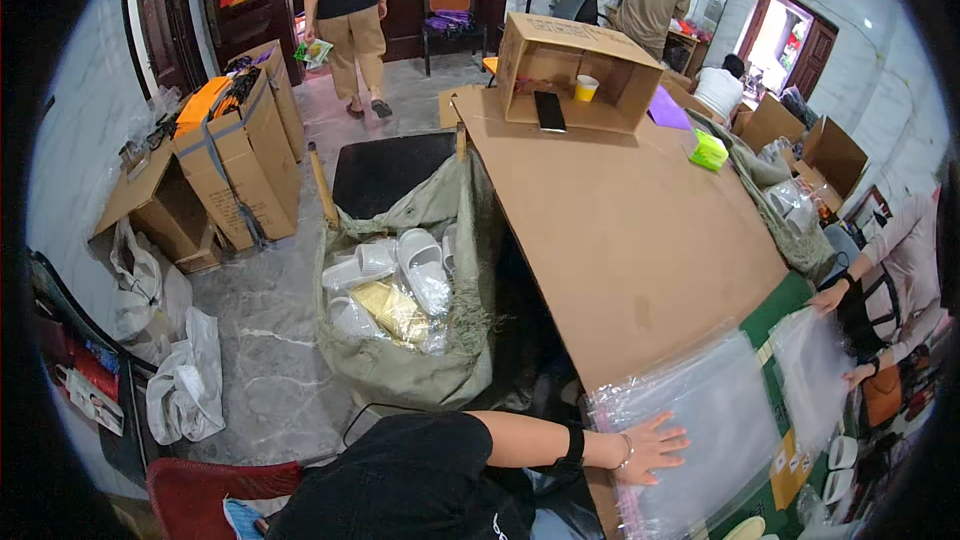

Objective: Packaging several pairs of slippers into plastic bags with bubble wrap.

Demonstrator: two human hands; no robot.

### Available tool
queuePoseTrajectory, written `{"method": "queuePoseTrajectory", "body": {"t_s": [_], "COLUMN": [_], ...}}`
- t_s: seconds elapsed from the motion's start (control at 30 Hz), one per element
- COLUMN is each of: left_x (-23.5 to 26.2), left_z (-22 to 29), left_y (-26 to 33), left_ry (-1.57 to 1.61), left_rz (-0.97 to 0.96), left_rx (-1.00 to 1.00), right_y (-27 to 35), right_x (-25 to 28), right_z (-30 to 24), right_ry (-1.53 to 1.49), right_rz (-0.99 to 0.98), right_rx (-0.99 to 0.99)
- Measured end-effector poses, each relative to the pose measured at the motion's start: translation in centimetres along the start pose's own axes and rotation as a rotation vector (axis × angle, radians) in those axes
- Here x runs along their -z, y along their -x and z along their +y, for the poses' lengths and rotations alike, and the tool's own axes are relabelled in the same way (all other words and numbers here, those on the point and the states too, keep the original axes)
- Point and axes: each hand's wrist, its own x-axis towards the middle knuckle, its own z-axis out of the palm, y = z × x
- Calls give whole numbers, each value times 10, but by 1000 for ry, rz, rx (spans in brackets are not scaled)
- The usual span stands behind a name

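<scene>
Head view shows one hand of the person [652, 448] lying flat on a stack of clear plastic bags [700, 420], fingers spread wide and holding nothing; which hand it is I cannot tell for sure, it seems the left one; the other hand is not in view. This stack rests at the near end of a cardboard-covered table [620, 220], partly over a green mat [790, 305]. Beside it, a co-worker [900, 280] at the right touches a second clear bag [812, 370] with both hands. Left of the table stands a large sack [400, 360] with white slippers [420, 265] inside. Farther on the table there is an open carton [570, 70] with a yellow cup [586, 88].
</scene>
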Motion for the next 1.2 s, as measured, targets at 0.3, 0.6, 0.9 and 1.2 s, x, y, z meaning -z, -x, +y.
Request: {"method": "queuePoseTrajectory", "body": {"t_s": [0.3, 0.6, 0.9, 1.2], "left_x": [5, 12, 11, 42], "left_z": [-1, 7, 10, 13], "left_y": [-1, -4, 5, 6], "left_ry": [-2, -18, -99, 187], "left_rz": [-26, -99, -102, 25], "left_rx": [-3, 1, 72, 150], "right_y": [-23, -26, -30, -23], "right_x": [-20, -36, -15, -63], "right_z": [-21, -69, -116, -194], "right_ry": [-255, -560, -802, -791], "right_rz": [-41, -19, -66, -414], "right_rx": [127, 176, 305, 570]}}
